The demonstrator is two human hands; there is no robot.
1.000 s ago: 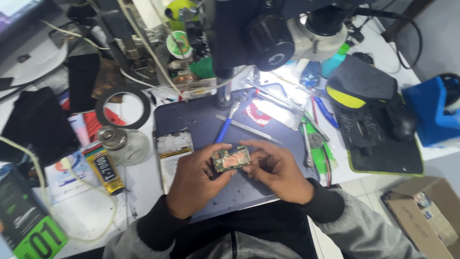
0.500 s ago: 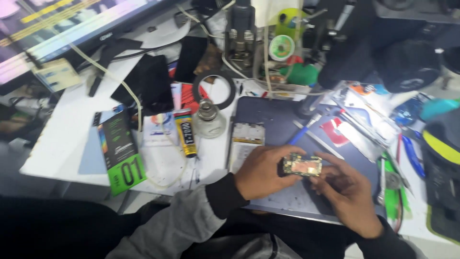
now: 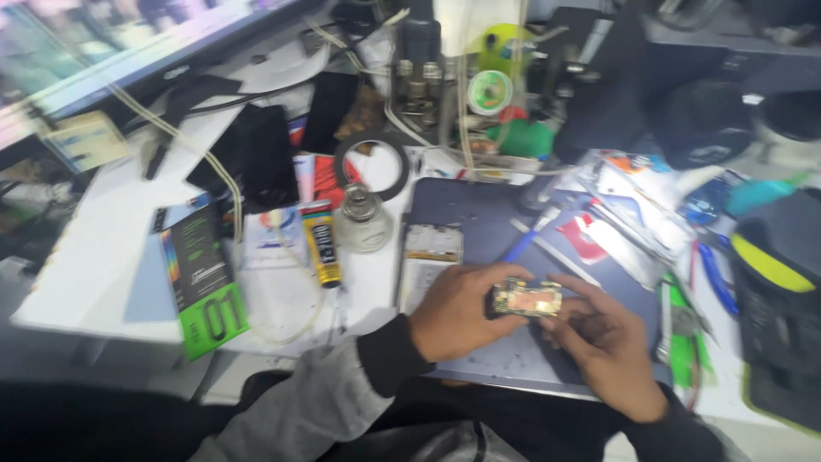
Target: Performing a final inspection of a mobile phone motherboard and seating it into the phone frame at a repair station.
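Both of my hands hold a small circuit board (image 3: 526, 299) with gold-coloured shields above a dark blue work mat (image 3: 479, 214). My left hand (image 3: 457, 312) grips its left end and my right hand (image 3: 603, 338) pinches its right end. A phone frame with a white lower part (image 3: 428, 257) lies on the mat just left of my left hand. The picture is blurred by head motion.
A yellow glue tube (image 3: 323, 244), a small glass jar (image 3: 361, 218), a black tape ring (image 3: 372, 164) and a green-and-black box (image 3: 203, 278) lie to the left. A microscope base (image 3: 710, 120), blue-handled tools (image 3: 714, 278) and a black case (image 3: 782, 316) crowd the right. A monitor (image 3: 128, 43) stands far left.
The view has swung left, so the monitor and left desk now show and the microscope has slid right. My hands still hold the circuit board over the mat.
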